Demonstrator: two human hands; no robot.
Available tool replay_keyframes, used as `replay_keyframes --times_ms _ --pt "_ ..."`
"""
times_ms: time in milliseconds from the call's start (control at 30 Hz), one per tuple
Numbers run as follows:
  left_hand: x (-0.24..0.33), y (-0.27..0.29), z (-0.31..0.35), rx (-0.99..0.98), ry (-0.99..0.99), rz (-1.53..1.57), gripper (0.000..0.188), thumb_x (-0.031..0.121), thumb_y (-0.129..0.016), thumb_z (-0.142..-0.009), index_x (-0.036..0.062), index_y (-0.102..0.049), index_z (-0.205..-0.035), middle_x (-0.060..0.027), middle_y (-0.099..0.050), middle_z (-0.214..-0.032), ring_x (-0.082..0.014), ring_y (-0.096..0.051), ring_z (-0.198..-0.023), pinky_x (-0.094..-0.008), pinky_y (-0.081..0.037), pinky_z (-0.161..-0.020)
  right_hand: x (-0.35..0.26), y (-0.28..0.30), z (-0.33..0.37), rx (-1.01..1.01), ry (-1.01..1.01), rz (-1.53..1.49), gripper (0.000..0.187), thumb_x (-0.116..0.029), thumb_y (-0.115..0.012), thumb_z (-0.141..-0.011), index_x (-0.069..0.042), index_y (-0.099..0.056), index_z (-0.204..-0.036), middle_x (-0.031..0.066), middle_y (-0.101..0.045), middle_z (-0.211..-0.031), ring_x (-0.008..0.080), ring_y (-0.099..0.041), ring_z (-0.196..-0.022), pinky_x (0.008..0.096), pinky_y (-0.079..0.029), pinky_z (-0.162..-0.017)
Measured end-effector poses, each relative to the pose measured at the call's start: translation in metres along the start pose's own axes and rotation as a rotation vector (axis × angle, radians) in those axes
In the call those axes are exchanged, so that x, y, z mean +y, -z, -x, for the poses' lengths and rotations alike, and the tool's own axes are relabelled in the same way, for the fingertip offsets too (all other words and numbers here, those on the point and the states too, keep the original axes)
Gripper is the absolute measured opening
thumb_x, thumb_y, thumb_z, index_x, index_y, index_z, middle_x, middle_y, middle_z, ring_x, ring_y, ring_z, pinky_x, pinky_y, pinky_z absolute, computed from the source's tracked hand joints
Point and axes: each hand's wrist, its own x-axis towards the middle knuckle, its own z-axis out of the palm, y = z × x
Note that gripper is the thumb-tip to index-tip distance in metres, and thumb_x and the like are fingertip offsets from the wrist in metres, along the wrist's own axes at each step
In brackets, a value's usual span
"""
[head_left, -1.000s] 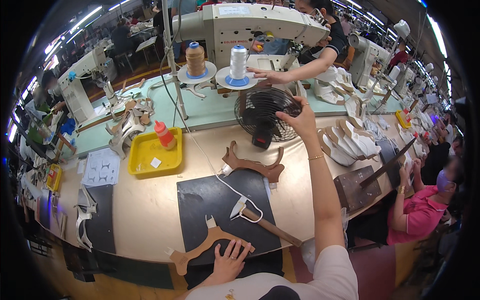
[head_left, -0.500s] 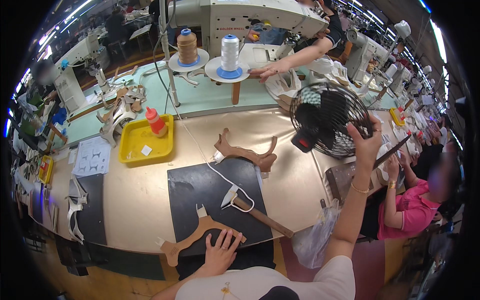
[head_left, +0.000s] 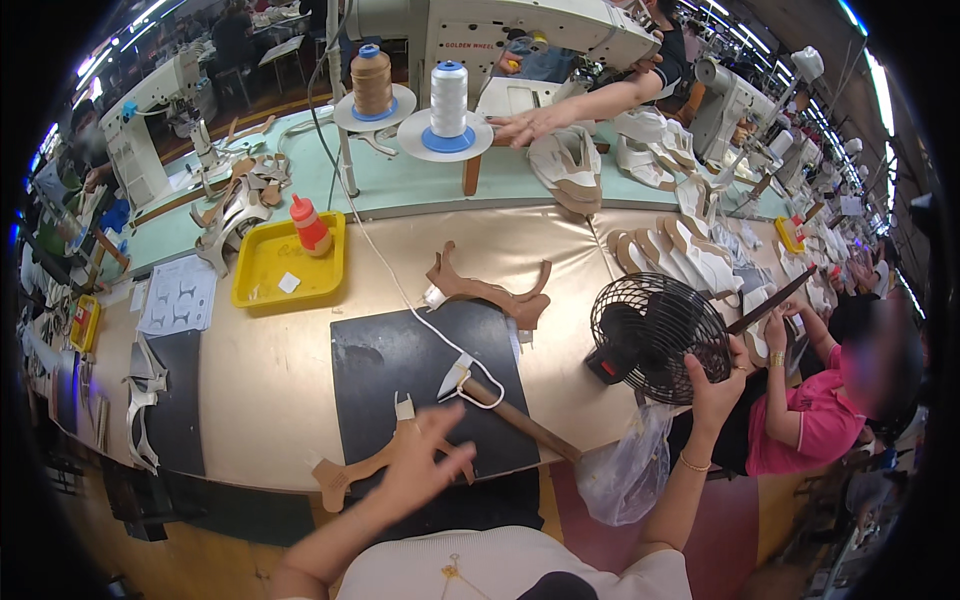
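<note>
My right hand (head_left: 714, 388) grips the rim of a black wire-cage fan (head_left: 655, 330), which is at the right side of the table. My left hand (head_left: 418, 468), a little blurred, hovers with fingers apart above a tan shoe upper piece (head_left: 348, 475) at the table's front edge. Part of that piece is hidden under the hand. Beyond the hand, a hammer (head_left: 525, 420) with a wooden handle lies across a black mat (head_left: 375, 360), a white cord (head_left: 435, 330) looped over its head. Another tan upper piece (head_left: 490, 290) lies at the mat's far edge.
A yellow tray (head_left: 255, 298) holding a red bottle (head_left: 310, 228) stands at left, near a printed sheet (head_left: 180, 295). Thread cones (head_left: 448, 105) and a sewing machine are at the back. A plastic bag (head_left: 630, 465) hangs at the front edge. White shoes (head_left: 690, 255) and a co-worker in pink (head_left: 810, 400) are at right.
The fan has come down and nearer, with my right hand still on it, uncovering shoes behind. My left hand has lifted off the tan upper piece.
</note>
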Motion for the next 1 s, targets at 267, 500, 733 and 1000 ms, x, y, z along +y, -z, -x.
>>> replay_keyframes --times_ms 267,500,733,1000 --pt "-0.004 0.079 -0.268 0.202 0.323 1.092 0.056 0.044 -0.058 -0.102 -0.0032 -0.051 -0.132 -0.0173 -0.062 -0.122 -0.028 -0.063 -0.115 -0.04 -0.052 -0.095 -0.024 0.004 -0.001 -0.096 0.005 0.169 0.073 -0.033 -0.093 -0.071 0.001 -0.056 -0.125 0.0093 -0.062 -0.108 0.0222 -0.06 -0.103 0.0355 -0.048 -0.096" --pt "-0.006 0.084 -0.335 0.18 0.237 1.199 0.047 0.035 -0.051 -0.106 -0.006 -0.05 -0.13 -0.021 -0.066 -0.118 -0.0297 -0.071 -0.1 -0.0364 -0.06 -0.08 -0.128 -0.043 0.065 0.058 0.333 -0.066 0.06 -0.053 -0.067 -0.093 0.0 -0.062 -0.12 0.0169 -0.063 -0.114 0.0281 -0.06 -0.102 0.0416 -0.048 -0.092" --pt "-0.028 0.111 -0.319 0.105 0.236 1.097 0.042 0.025 -0.05 -0.105 -0.007 -0.05 -0.132 -0.0209 -0.069 -0.112 -0.0306 -0.073 -0.096 -0.0385 -0.061 -0.078 -0.021 -0.316 -0.027 -0.097 -0.292 -0.545 0.038 -0.013 -0.071 -0.094 0.001 -0.056 -0.126 0.0121 -0.059 -0.118 0.02 -0.061 -0.104 0.0323 -0.052 -0.084" --pt "-0.048 0.187 -0.235 0.264 0.38 0.9 0.036 0.031 -0.051 -0.104 -0.0007 -0.06 -0.118 -0.0144 -0.074 -0.092 -0.0244 -0.072 -0.071 -0.0326 -0.055 -0.059 0.172 -0.403 -0.14 0.405 -0.675 -0.07 0.099 -0.053 -0.08 -0.08 0.002 -0.034 -0.148 0.0322 -0.038 -0.144 0.043 -0.036 -0.136 0.0519 -0.037 -0.111"
